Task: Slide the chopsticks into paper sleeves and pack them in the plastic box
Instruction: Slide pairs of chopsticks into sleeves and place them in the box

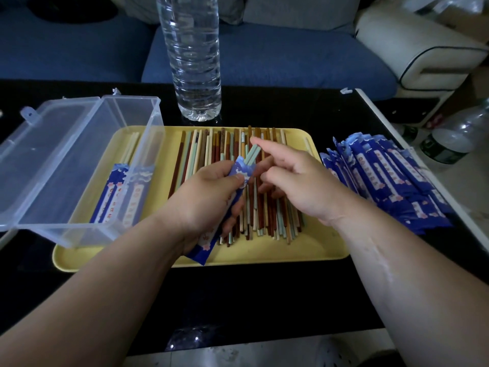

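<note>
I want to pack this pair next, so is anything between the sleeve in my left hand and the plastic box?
Nothing visible blocks it. The plastic box sits just left of the left hand, its lid swung open; the sleeve only has to clear the box's side wall. Sleeved pairs already inside leave room.

The left hand (209, 189) pinches a blue printed paper sleeve (203, 246) with two pale green chopsticks (252, 153) jutting from its mouth; the right hand (299, 181) seems to touch their tips with its forefinger, over loose wooden chopsticks (211, 147) on a yellow plastic tray (317, 245).
</note>
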